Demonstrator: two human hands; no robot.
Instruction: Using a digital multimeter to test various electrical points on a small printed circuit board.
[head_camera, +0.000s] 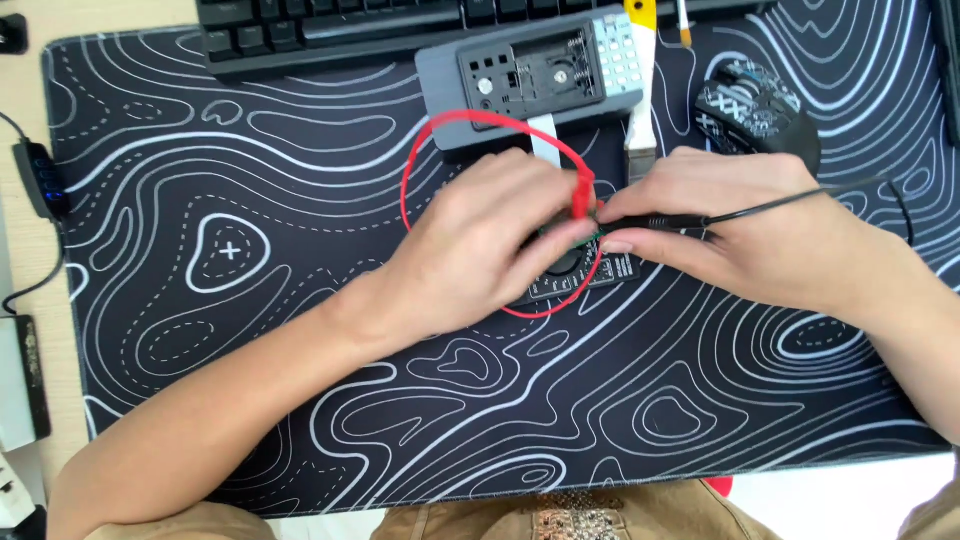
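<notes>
Over the black meter (580, 275), left hand (480, 250) pinches the red probe (581, 196), right hand (745, 235) pinches the black probe (655, 221)

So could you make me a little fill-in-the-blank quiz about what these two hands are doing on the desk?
1. The left hand pinches a probe whose looping wire is coloured ____.
2. The right hand holds a probe with a ____ cable.
3. Both probe tips meet over a small dark ____ lying on the patterned desk mat.
4. Behind the hands, past an opened grey device, sits a black ____ at the mat's far edge.

Missing words: red; black; meter; keyboard
</notes>
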